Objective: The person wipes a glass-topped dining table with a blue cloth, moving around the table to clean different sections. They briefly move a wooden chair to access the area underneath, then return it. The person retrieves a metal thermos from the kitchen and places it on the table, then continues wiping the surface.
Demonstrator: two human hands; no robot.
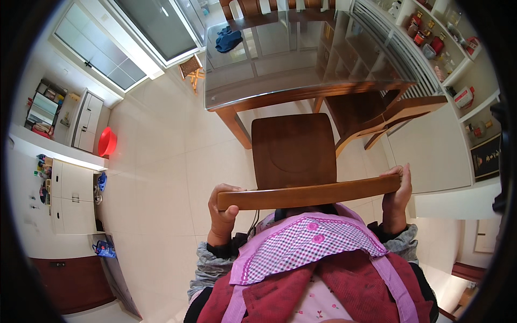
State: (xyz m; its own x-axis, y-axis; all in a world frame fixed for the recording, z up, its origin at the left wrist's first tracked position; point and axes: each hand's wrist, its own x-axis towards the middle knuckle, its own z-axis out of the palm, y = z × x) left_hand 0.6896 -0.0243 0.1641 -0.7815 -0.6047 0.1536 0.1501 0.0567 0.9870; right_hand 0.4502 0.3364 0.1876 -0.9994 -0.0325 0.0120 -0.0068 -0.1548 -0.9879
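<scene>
Both my hands hold the curved top rail of a wooden dining chair, one at each end. My left hand wraps the left end, with the thumb on the near face. At the right end my right hand grips with its fingers pointing up. Beyond the rail lies the chair's dark brown seat, facing the dining table. The chair's legs are hidden beneath the seat. A purple checked apron covers my front, just behind the rail.
A second wooden chair stands right of the seat, partly under the table. A blue cloth lies on the glass tabletop. Beside the table is a folding stool. White shelves with bottles line the right wall. A red basin rests at left.
</scene>
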